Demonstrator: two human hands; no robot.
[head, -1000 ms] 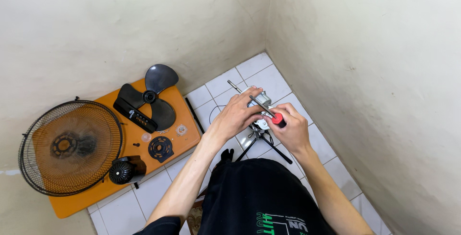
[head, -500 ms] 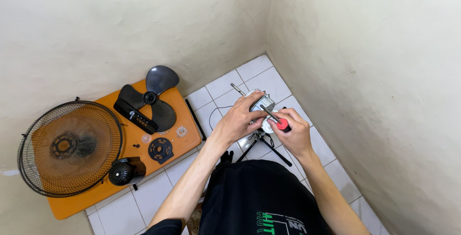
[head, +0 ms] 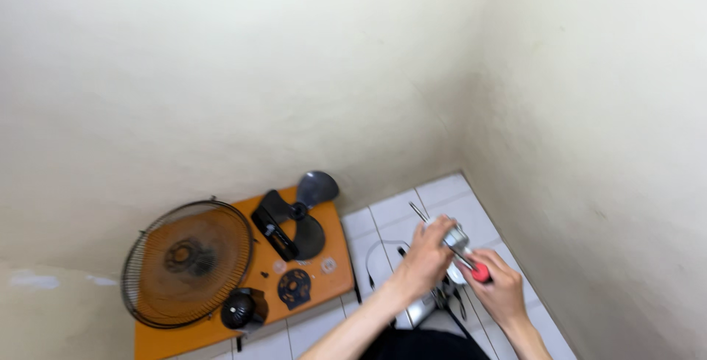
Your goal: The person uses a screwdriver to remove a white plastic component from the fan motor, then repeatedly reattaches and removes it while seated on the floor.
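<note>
Tiled corner floor — orange board [head: 335, 286], fan guard [head: 188, 264], blade [head: 302, 216] left of hands [head: 464, 272].

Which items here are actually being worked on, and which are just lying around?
In use:
- left hand on the silver motor
- right hand holding the red-handled screwdriver

Lying about, on the orange board:
- wire fan guard
- dark fan blade
- black round cap
- dark round plate

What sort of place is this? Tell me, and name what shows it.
Probably a bare corner of a home room used as a makeshift repair spot: plain cream walls meet over a white tiled floor, and fan parts, a wire guard and a dark blade, lie on an orange board.
</note>
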